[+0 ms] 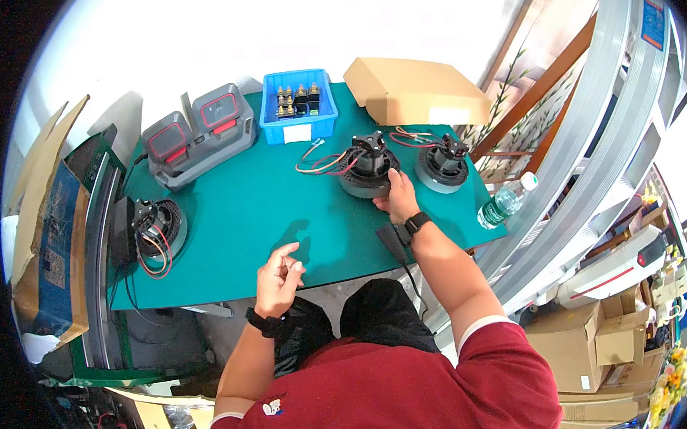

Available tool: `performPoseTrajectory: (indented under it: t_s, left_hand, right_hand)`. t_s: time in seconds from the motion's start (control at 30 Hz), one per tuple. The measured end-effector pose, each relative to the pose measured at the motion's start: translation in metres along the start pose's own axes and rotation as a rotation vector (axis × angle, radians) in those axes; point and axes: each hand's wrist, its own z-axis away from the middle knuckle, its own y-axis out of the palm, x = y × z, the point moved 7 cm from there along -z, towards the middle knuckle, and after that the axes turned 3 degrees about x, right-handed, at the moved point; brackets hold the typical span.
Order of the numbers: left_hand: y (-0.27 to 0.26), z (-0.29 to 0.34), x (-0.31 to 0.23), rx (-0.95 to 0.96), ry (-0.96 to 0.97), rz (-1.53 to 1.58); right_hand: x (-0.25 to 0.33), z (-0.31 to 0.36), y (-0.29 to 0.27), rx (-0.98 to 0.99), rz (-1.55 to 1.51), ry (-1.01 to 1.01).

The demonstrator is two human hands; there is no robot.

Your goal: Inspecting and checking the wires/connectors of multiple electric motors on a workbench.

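Note:
My right hand (398, 198) is closed on the near right rim of a black round motor (368, 170), thumb on top and fingers at its side. The motor sits on the green table mat (234, 229), and its coloured wires (323, 164) trail to the left. My left hand (279, 281) hovers at the front edge of the table with nothing in it, its fingers loosely bent and apart. To the right of the held motor stands a second black motor (444, 167) with wires. A third motor (158, 230) lies at the left end of the mat, its wires hanging toward me.
A grey double battery charger (206, 148), a blue bin (300, 128) of small black parts with brass terminals, and a cardboard box (419, 92) line the back. A water bottle (506, 202) stands at the right edge, beside a metal ladder (573, 169). A black cable (396, 247) crosses the front edge.

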Motion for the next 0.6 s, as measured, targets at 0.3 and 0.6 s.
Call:
performPoseTrajectory:
  t_s: [0.3, 0.6]
  left_hand:
    - [0.008, -0.005, 0.001, 0.004, 0.065, -0.04]
    - [-0.006, 0.004, -0.006, -0.001, 0.116, -0.149]
  right_hand:
    - [0.015, -0.008, -0.025, 0.089, 0.145, 0.084]
    - [0.024, -0.004, -0.014, -0.004, 0.447, -0.121]
